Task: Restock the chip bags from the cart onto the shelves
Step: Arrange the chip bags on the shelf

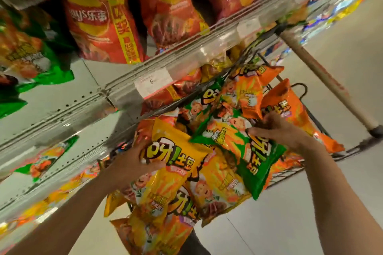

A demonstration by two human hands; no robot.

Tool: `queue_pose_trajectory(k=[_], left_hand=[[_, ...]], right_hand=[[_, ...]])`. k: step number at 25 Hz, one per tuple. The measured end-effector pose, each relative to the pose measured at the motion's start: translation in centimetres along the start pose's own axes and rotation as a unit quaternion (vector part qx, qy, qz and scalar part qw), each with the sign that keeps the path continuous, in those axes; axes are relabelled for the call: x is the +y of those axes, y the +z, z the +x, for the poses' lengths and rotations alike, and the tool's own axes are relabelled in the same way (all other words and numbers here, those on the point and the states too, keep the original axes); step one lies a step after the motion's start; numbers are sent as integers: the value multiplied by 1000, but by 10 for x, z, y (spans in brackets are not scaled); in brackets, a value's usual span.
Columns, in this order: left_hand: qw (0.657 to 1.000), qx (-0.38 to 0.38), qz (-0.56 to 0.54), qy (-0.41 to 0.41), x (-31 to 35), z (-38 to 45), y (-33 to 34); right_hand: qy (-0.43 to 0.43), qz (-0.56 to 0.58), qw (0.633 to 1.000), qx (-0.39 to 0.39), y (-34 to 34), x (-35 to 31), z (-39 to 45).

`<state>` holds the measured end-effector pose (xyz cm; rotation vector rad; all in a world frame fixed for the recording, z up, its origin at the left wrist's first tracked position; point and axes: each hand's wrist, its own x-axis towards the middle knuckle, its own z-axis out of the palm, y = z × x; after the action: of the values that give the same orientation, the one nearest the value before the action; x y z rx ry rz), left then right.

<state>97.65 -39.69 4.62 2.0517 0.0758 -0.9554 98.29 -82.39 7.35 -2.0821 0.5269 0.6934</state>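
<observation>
Yellow chip bag (176, 157) sits atop the heap in the wire cart (323, 128), tilted, its top edge toward eleven o'clock, bold cartoon lettering facing up. At its three o'clock a green chip bag (244, 151) lies slanted across the pile, one corner overhanging the cart's rim at five o'clock. Orange chip bags (290, 109) stand propped at one o'clock against the cart's far side. Up at eleven o'clock, red Lay's bags (99, 24) stand upright on the shelf (161, 64), crinkled, fronts outward.
</observation>
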Motion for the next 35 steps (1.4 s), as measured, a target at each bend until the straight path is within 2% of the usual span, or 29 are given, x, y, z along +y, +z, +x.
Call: queue_pose_trajectory(k=[3, 7, 11, 16, 20, 23, 27, 32, 35], left_hand=[[998, 39, -51, 16, 0, -8, 3], [993, 82, -80, 30, 2, -30, 2], [982, 122, -133, 56, -3, -59, -9], [945, 168, -260, 108, -20, -106, -31], [912, 170, -331, 170, -53, -158, -54], [894, 172, -369, 187, -89, -198, -68], [883, 198, -377, 197, -150, -248, -75], [871, 261, -397, 124, -230, -309, -77], [860, 299, -407, 79, -268, -326, -78]], right_hand=[[20, 56, 993, -98, -3, 3, -3], [16, 1, 986, -166, 4, -2, -15], [0, 110, 979, -173, 4, -13, -40], [-68, 126, 979, -143, 21, -41, -103], [-157, 175, 971, -43, 93, -71, -165], [-162, 195, 966, 51, 160, -80, -193], [-162, 276, 947, 34, 252, -97, -226], [-129, 252, 959, -33, 354, -111, -250], [-119, 185, 973, -68, 394, -117, -250]])
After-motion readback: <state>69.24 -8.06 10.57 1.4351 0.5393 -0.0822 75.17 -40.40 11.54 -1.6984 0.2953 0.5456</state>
